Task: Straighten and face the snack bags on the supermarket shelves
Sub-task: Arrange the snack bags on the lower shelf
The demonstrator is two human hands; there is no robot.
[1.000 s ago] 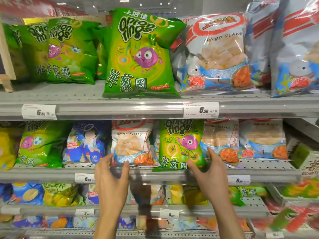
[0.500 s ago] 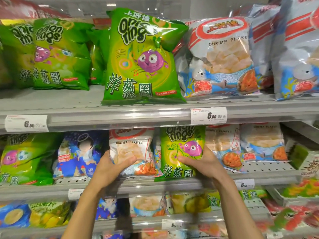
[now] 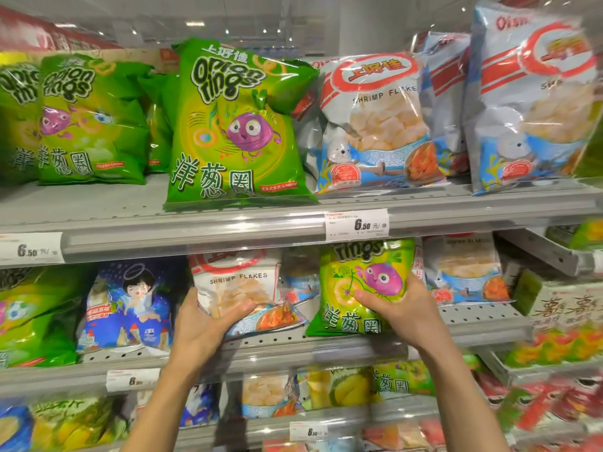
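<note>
supermarket shelves hold snack bags; at the middle shelf (image 3: 483, 324) front edge, the left hand (image 3: 208, 321) clasps a shrimp flakes bag (image 3: 238, 288), the right hand (image 3: 401, 308) a green onion rings bag (image 3: 362, 285). squeezing could crush contents or topple neighbours.
</note>
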